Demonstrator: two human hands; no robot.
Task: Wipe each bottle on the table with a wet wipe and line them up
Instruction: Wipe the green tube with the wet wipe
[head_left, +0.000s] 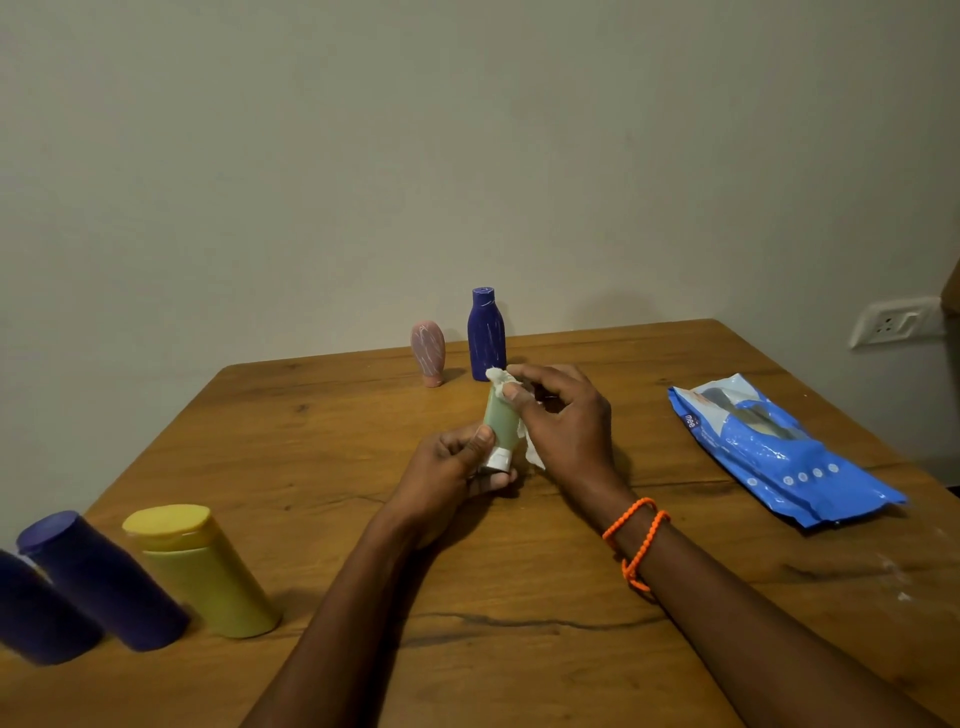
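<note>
Far left edge: a dark purple bottle (36, 613) stands at the lower left of the frame, partly cut off; it is blurry
Next to it: a second dark purple bottle (98, 582) stands just beside the first; its flat cap faces up
Lower left: a yellow bottle (202, 571) stands just beside the purple pair; the three make a row on the wooden table (519, 649)
Your left hand (457, 467): your thumb and fingers are curled round the white cap end of the green tube (501, 418); they pinch it tight near the middle of the frame
Green tube: you hold it up off the table, cap end down, tilted a bit
Back middle: a pink bottle (428, 352) stands on its cap; a blue bottle (486, 335) stands just beside it on the right; both have pale streaks
Your right hand (561, 415): your thumb and first finger pinch the white wet wipe (497, 376) on the top end of the tube; your other fingers are spread loose; more wipe hangs under your palm
Your right wrist: an orange bead band (636, 540) goes round it
Right side: a blue wipes pack (779, 452) lies flat on the table, well apart from your hands
Far right: a white wall socket (891, 322) sits on the wall
</note>
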